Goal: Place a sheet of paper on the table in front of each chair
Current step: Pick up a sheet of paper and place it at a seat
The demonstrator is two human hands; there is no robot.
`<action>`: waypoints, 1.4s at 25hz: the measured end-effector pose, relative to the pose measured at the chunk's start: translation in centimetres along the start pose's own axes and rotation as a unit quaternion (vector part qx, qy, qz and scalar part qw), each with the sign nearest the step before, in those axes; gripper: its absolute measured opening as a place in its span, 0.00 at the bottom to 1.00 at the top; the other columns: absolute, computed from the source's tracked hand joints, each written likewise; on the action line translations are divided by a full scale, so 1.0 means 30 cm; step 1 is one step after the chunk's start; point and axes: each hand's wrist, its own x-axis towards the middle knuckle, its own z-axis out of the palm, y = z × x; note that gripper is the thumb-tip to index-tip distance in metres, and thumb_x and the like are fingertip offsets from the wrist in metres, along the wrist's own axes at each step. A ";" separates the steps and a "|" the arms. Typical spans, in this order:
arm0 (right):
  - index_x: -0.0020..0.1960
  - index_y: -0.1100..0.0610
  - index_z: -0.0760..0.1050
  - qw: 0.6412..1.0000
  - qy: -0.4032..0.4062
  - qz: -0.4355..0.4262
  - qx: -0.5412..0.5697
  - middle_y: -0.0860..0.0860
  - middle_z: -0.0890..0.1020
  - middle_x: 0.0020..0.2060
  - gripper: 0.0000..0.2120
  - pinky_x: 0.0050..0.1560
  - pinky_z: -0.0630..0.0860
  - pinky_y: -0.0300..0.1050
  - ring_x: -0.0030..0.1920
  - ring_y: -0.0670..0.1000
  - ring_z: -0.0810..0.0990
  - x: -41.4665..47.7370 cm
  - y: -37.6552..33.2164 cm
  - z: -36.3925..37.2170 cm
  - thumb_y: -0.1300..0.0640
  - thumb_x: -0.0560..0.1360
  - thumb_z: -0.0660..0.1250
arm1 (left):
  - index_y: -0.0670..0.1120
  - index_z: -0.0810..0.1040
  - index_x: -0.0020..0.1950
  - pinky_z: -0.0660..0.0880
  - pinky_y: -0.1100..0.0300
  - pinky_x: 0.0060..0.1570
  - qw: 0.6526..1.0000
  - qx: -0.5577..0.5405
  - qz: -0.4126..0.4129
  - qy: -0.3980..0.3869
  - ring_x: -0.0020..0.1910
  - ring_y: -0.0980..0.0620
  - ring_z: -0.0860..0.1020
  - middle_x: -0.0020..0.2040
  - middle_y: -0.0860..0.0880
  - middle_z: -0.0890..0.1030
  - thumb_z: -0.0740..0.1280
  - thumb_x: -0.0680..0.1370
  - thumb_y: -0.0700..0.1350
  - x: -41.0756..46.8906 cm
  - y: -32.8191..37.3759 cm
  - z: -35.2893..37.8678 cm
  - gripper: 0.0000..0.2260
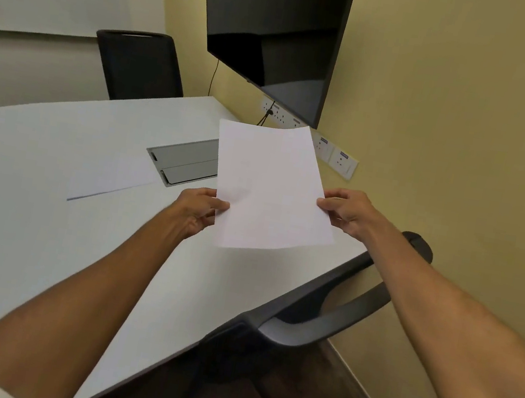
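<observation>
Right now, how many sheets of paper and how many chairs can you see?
Sheets: 2, held sheet, sheet on table
Chairs: 2 clear, far chair, near chair; a dark bit at the left edge is unclear
Total: 4

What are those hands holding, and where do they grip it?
A white sheet of paper, pinched at its side edges: left hand on the left edge, right hand on the right.

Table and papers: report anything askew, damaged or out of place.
Little stands out. The sheet held by the left hand and right hand looks flat and uncreased. Another sheet on the table lies at an angle to the cable hatch, slightly askew. No spills or damage show on the table.
</observation>
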 end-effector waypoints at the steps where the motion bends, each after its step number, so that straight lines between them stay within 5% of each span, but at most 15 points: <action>1: 0.44 0.61 0.77 1.000 -0.016 0.000 -0.019 0.56 0.81 0.39 0.07 0.30 0.79 0.39 0.36 0.51 0.80 0.061 -0.005 0.017 0.71 0.71 0.71 | 0.34 0.74 0.64 0.83 0.59 0.36 1.000 -0.007 -0.002 0.013 0.48 0.44 0.81 0.57 0.38 0.81 0.67 0.72 0.27 0.036 -0.002 -0.009 0.20; 5: 0.43 0.60 0.77 0.992 -0.086 0.007 -0.093 0.55 0.82 0.39 0.08 0.39 0.79 0.43 0.37 0.52 0.81 0.302 -0.017 0.091 0.70 0.69 0.72 | 0.34 0.74 0.63 0.82 0.59 0.33 0.998 -0.033 -0.010 0.054 0.42 0.47 0.81 0.48 0.42 0.82 0.67 0.72 0.26 0.199 -0.018 -0.051 0.19; 10: 0.41 0.58 0.76 0.980 -0.124 0.033 -0.152 0.53 0.82 0.36 0.09 0.43 0.78 0.46 0.36 0.50 0.81 0.549 -0.003 0.157 0.70 0.68 0.73 | 0.34 0.74 0.63 0.79 0.54 0.39 0.995 -0.033 -0.034 0.086 0.42 0.46 0.81 0.55 0.38 0.81 0.67 0.72 0.26 0.378 -0.053 -0.059 0.20; 19: 0.39 0.58 0.75 0.952 -0.201 0.083 -0.214 0.55 0.81 0.36 0.11 0.35 0.79 0.42 0.31 0.49 0.82 0.836 0.176 0.219 0.71 0.68 0.72 | 0.35 0.77 0.56 0.78 0.51 0.49 0.981 -0.025 -0.097 0.167 0.48 0.41 0.80 0.58 0.35 0.80 0.67 0.71 0.25 0.548 -0.224 -0.054 0.15; 35: 0.39 0.58 0.74 0.918 -0.267 0.162 -0.246 0.55 0.81 0.38 0.10 0.40 0.78 0.45 0.37 0.53 0.80 1.077 0.658 0.275 0.71 0.71 0.70 | 0.39 0.78 0.48 0.79 0.48 0.55 0.937 0.041 -0.183 0.294 0.51 0.39 0.82 0.54 0.35 0.82 0.73 0.67 0.27 0.698 -0.617 -0.019 0.14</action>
